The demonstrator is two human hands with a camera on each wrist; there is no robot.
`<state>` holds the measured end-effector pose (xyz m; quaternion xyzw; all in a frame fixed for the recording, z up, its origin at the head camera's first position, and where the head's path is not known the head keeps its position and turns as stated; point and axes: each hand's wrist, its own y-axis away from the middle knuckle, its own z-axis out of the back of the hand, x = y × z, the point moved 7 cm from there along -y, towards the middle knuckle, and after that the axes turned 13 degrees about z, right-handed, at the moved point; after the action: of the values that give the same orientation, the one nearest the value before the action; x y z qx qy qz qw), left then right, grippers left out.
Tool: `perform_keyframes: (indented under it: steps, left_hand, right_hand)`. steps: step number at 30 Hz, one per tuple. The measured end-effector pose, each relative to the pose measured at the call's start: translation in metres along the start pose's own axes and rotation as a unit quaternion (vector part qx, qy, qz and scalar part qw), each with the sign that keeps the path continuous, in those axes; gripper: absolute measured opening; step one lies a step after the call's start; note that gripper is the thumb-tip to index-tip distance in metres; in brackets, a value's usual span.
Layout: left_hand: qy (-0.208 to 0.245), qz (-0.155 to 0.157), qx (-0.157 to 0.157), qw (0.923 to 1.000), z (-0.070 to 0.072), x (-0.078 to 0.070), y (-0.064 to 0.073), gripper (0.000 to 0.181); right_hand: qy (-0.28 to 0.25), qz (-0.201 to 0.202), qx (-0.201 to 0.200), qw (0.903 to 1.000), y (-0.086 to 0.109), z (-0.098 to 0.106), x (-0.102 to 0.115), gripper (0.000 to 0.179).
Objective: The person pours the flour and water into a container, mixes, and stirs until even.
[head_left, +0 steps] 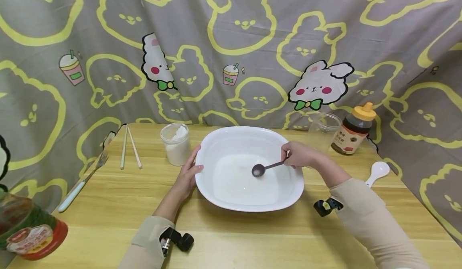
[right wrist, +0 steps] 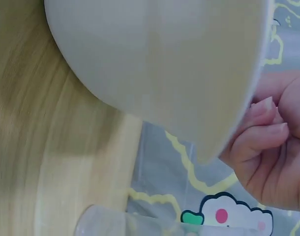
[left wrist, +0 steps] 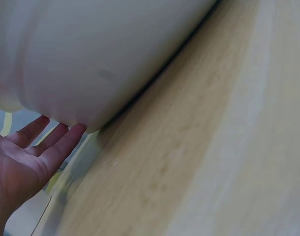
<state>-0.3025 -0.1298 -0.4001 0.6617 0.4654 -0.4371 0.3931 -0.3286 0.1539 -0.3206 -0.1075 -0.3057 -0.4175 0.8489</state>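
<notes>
A large white basin (head_left: 249,207) stands in the middle of the table, with a smooth white layer at its bottom, liquid or powder I cannot tell. My left hand (head_left: 186,177) holds the basin's left rim, thumb over the edge. In the left wrist view, the spread fingers (left wrist: 61,145) touch the outer wall. At the right rim, my right hand (head_left: 301,155) pinches the handle of a dark brown measuring spoon (head_left: 258,170). Its bowl is over the basin's inside, with something pale in it. The right wrist view shows the curled fingers (right wrist: 260,140) beside the rim; the spoon is hidden there.
A jar of white powder (head_left: 177,145) is left of the basin, near chopsticks (head_left: 134,146) and a fork (head_left: 84,181). A red-and-green-labelled bottle (head_left: 34,231) is at the left edge. On the right are a clear cup (head_left: 322,130), a yellow-capped bottle (head_left: 353,130) and a white spoon (head_left: 379,170).
</notes>
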Motion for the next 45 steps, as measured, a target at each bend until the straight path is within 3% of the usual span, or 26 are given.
perform_keyframes:
  steps: [6,10,13,21,29,33,37,41,45]
  left_hand:
    - [0.005,0.003,-0.001,1.0,0.0,0.001,0.0,0.067]
    - [0.008,0.004,0.002,1.0,-0.001,0.002,-0.001,0.067]
    - [0.006,0.003,0.001,1.0,-0.001,0.001,-0.001,0.067]
    - [0.008,-0.009,0.004,0.9999,-0.002,-0.002,0.0,0.067]
    - [-0.002,-0.002,0.0,1.0,-0.002,-0.001,0.0,0.066]
    - [-0.006,0.001,0.001,1.0,-0.001,-0.002,0.0,0.066]
    - [-0.005,-0.003,0.002,1.0,0.0,-0.002,0.001,0.066]
    - [-0.001,-0.003,0.002,1.0,-0.001,-0.002,0.0,0.066]
    - [0.001,0.001,0.003,1.0,-0.001,-0.001,0.0,0.066]
  right_hand:
    - [-0.016,-0.016,-0.051,0.9984,-0.019,-0.004,-0.008,0.006]
    - [-0.069,-0.018,-0.09,0.9935,-0.036,-0.015,-0.011,0.005]
    - [-0.113,-0.013,-0.092,0.9892,-0.047,-0.025,-0.011,0.004]
    - [-0.147,0.011,-0.01,0.989,-0.046,-0.045,0.004,0.003]
    - [-0.131,0.068,0.095,0.9845,-0.016,-0.05,0.016,0.005]
    - [-0.102,0.085,0.115,0.9845,0.0,-0.038,0.02,0.007]
    - [-0.053,0.062,0.092,0.9924,0.008,-0.019,0.015,0.009]
    - [-0.003,0.017,0.034,0.9993,0.006,-0.002,0.001,0.009]
    - [0.011,-0.012,-0.025,0.9996,-0.003,0.004,-0.008,0.008]
